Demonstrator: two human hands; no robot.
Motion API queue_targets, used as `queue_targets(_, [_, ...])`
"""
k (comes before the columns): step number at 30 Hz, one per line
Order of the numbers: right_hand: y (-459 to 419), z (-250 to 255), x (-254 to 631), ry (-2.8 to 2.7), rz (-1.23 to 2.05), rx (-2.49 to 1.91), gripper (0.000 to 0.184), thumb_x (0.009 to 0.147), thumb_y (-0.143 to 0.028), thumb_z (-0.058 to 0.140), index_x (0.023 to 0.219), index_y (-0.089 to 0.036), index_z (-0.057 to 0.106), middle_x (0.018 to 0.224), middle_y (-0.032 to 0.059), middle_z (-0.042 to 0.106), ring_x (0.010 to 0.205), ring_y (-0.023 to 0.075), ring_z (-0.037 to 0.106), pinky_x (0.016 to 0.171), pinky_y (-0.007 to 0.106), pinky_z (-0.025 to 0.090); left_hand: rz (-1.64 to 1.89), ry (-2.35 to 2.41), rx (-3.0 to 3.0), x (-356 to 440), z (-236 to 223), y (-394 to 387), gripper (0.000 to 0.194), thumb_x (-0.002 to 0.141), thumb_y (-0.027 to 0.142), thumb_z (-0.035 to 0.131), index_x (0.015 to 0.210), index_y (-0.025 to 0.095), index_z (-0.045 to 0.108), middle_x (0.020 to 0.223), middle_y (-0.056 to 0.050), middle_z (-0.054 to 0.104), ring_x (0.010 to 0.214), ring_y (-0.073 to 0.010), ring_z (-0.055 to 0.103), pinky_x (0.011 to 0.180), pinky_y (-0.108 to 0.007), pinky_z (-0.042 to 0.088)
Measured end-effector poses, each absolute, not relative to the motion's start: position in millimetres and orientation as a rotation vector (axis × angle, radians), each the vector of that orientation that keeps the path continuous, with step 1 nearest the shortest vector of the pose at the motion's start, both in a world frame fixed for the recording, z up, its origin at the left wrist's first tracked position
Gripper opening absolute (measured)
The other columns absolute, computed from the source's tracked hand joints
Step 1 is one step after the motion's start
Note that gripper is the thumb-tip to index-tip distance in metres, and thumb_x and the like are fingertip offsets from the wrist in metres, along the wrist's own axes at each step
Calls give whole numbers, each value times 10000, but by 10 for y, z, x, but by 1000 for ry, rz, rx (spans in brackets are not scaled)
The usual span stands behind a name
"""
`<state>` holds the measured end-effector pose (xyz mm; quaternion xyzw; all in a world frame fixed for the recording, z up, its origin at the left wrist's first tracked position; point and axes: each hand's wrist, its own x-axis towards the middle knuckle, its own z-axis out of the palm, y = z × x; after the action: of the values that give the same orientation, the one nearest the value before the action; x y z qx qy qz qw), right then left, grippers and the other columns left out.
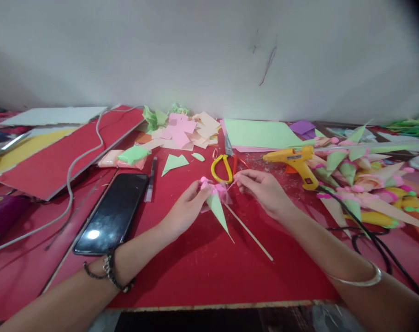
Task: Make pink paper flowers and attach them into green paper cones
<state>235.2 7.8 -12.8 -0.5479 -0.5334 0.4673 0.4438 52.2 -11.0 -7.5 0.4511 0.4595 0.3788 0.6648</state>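
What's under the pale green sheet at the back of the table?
Pink paper shows along the left and front edges of the green sheet. Anything else beneath it is covered and cannot be seen.

Red tbl (202, 281) w/ blk phone (115, 207), pen (151, 179), scissors (227, 168), yel. glue gun (295, 162), lt-grn paper sheets (261, 133).
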Motion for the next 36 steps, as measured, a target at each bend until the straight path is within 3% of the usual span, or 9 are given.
queue_targets(6, [57,-119,2322,-1089,1454,-1141,158,708,-310,602,754,-170,657,726,13,631,618,66,543,651,213,447,853,1046,1008,517,-104,-108,303,735,431,528,933,202,551,1017,-20,603,947,-159,569,847,-279,452])
queue_targets(13, [8,-103,2283,-1066,1543,-1116,99,637,-220,677,704,-164,631,682,-20,620,616,47,559,654,181,458,870,989,985,513,-119,-110,303,738,418,540,957,209,559,985,-20,606,961,-168,561,876,-309,438])
queue_targets(19, [17,-84,2297,-1151,1344,-1182,132,626,-208,677,675,-161,564,658,-29,613,613,60,583,619,182,461,872,986,977,499,-125,-109,296,733,423,548,944,217,575,979,-8,610,960,-161,561,884,-299,434])
queue_targets(26, [33,-88,2341,-1441,1055,-1300,197,748,-252,544,911,-149,586,775,58,675,661,150,650,623,278,517,878,990,978,510,-95,-121,284,736,413,546,943,220,574,1001,-11,620,970,-162,567,869,-280,451])
queue_targets(33, [34,-91,2382,-1617,785,-1347,95,701,-245,598,728,-154,603,675,27,643,645,152,621,625,278,496,862,1002,1001,504,-89,-124,318,737,429,534,975,222,578,1010,-13,628,983,-175,567,889,-300,443])
queue_targets(36, [36,-61,2390,-1610,853,-1363,127,694,-231,597,793,-171,651,758,27,661,699,142,605,663,266,471,857,1001,1005,500,-81,-126,306,742,425,532,973,229,575,1020,-5,624,994,-166,560,887,-285,443])
